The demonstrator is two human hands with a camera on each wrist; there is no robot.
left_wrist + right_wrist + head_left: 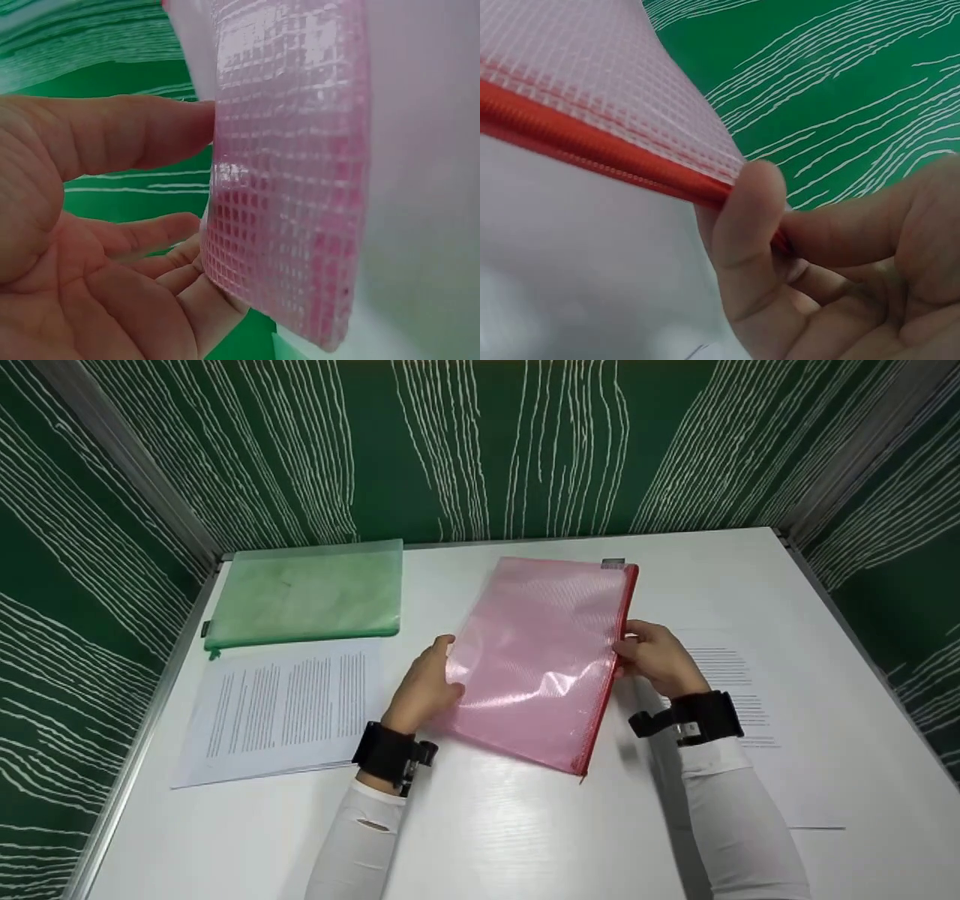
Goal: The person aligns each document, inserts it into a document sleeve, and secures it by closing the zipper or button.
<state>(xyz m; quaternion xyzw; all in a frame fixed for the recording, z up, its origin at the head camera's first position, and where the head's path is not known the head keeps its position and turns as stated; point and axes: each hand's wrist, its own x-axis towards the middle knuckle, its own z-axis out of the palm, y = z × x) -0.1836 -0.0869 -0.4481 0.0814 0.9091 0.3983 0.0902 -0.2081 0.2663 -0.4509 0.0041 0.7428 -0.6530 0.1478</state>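
A pink translucent mesh zipper file bag [536, 660] with a red zipper along its right edge is held up over the white table, tilted. My right hand [660, 656] pinches the zipper edge between thumb and fingers; the right wrist view shows the red zipper [622, 157] running into that pinch. At the opposite edge, my left hand [424, 686] holds the bag between thumb and fingers. Seen from the left wrist, the thumb [142, 131] meets the bag's bent mesh edge [285, 172], with the other fingers partly behind it. Whether the bag contains anything cannot be told.
A green zipper file bag [311, 592] lies at the table's back left. In front of it are printed sheets [281, 705]. More printed sheets [757, 780] lie at the right, partly under my right arm. Green panels with white lines [510, 450] surround the table [495, 840].
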